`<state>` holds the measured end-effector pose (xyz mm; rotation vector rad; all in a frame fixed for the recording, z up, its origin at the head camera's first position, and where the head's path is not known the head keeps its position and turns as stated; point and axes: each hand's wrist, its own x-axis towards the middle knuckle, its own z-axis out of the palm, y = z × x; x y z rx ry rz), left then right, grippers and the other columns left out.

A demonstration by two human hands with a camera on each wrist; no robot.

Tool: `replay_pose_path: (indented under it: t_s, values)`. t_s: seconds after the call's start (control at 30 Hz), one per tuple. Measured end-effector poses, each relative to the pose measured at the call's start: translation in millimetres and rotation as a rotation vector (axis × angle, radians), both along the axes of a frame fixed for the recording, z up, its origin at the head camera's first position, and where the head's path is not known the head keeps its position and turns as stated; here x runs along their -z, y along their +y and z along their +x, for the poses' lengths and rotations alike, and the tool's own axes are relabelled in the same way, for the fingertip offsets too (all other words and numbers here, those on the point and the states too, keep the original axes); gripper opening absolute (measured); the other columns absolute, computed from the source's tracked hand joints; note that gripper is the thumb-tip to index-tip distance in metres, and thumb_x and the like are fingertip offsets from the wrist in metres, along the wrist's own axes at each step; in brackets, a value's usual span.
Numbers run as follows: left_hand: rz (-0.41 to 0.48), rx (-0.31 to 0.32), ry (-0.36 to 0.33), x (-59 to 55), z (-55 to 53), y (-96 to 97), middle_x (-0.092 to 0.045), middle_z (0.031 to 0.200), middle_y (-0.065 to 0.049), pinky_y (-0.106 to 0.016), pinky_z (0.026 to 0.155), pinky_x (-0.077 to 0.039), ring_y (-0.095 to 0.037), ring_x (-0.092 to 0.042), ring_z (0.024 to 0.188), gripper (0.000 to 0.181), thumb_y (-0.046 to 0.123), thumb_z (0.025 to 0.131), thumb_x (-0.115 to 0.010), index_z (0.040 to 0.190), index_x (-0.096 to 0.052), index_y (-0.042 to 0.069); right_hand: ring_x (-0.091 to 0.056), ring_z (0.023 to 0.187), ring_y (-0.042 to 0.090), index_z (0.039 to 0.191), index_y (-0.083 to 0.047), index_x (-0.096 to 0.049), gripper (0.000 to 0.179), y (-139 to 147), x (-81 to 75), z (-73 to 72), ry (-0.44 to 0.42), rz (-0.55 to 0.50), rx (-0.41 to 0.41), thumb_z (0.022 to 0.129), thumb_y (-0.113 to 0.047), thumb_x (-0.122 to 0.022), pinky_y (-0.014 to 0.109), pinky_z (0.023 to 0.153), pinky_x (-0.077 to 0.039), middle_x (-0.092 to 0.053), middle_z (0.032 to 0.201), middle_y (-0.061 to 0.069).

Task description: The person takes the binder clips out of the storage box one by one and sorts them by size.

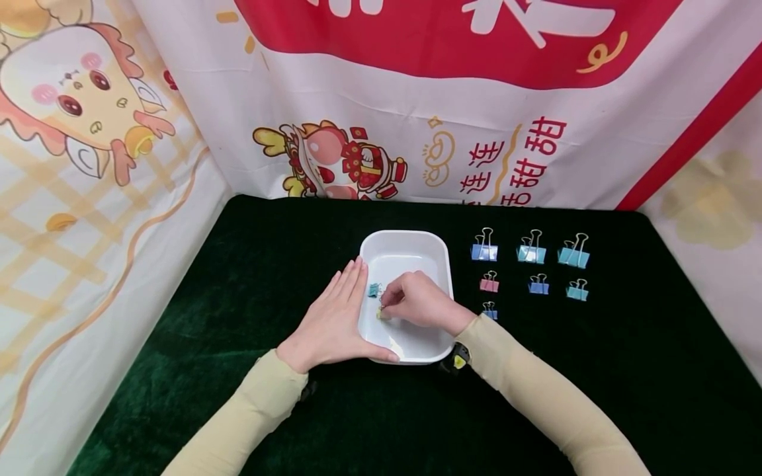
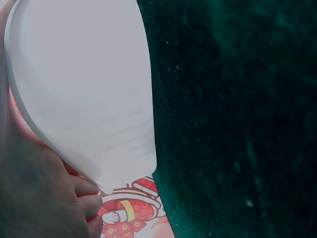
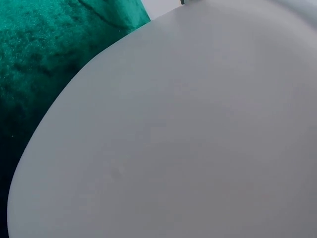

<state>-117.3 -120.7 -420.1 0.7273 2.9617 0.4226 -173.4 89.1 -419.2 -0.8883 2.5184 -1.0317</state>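
A white plastic tray (image 1: 407,242) stands on the dark green cloth. My left hand (image 1: 330,324) rests against its left side with straight fingers, the thumb lying along the front rim. In the left wrist view, knuckles of that hand (image 2: 44,193) show beside the tray's wall (image 2: 84,89). Inside the tray, my right hand (image 1: 419,301) pinches a small yellow binder clip (image 1: 380,313), mostly covered by the fingertips. A small teal binder clip (image 1: 373,290) lies just left of those fingers. The right wrist view is filled by the tray's outer wall (image 3: 163,129); no fingers appear there.
Right of the tray, binder clips stand in rows: large blue (image 1: 484,252) and light-blue ones (image 1: 531,254) behind, smaller pink (image 1: 489,285), blue (image 1: 538,288) and teal ones (image 1: 577,293) in front. A small blue clip (image 1: 490,313) is partly behind the right forearm. Printed cloth walls enclose the table.
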Motion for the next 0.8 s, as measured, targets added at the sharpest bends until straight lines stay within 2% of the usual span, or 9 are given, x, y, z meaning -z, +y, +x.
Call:
replay_pose_path:
  t_s: [0.27, 0.43, 0.6, 0.8]
  values:
    - [0.003, 0.004, 0.005, 1.4, -1.1, -0.9, 0.006, 0.170, -0.008, -0.040, 0.123, -0.004, -0.020, 0.007, 0.154, 0.149, 0.101, 0.061, -0.051, 0.163, 0.002, 0.007, -0.068, 0.074, 0.002, 0.086, -0.014, -0.079, 0.005, 4.8, -4.4, 0.9, 0.034, -0.081, 0.025, 0.087, -0.012, -0.083, 0.023, 0.072, -0.057, -0.072, 0.079, -0.012]
    - [0.004, -0.005, 0.012, 2.1, -1.8, -0.5, 0.005, 0.170, -0.008, -0.039, 0.123, -0.004, -0.019, 0.006, 0.154, 0.149, 0.101, 0.060, -0.053, 0.163, 0.000, 0.007, -0.069, 0.076, 0.005, 0.086, -0.015, -0.079, 0.006, 11.3, -9.7, 1.9, 0.035, -0.123, 0.039, 0.088, -0.011, -0.082, 0.024, 0.073, -0.058, -0.072, 0.081, -0.013]
    - [-0.004, -0.016, 0.006, 1.9, -1.3, 0.0, 0.006, 0.170, -0.008, -0.038, 0.123, -0.003, -0.018, 0.006, 0.154, 0.150, 0.103, 0.058, -0.050, 0.163, 0.000, 0.008, -0.069, 0.080, 0.007, 0.088, -0.016, -0.077, 0.007, 21.4, -15.2, 3.5, 0.041, -0.159, 0.052, 0.089, -0.010, -0.081, 0.025, 0.077, -0.058, -0.073, 0.085, -0.011]
    - [0.021, -0.018, -0.004, 2.9, -1.8, -0.1, 0.005, 0.170, -0.007, -0.039, 0.123, -0.004, -0.018, 0.005, 0.154, 0.149, 0.098, 0.060, -0.059, 0.163, 0.000, 0.008, -0.069, 0.081, 0.007, 0.095, -0.015, -0.080, 0.005, 34.4, -21.9, 6.6, 0.055, -0.186, 0.108, 0.091, -0.015, -0.081, 0.026, 0.076, -0.059, -0.073, 0.090, -0.010]
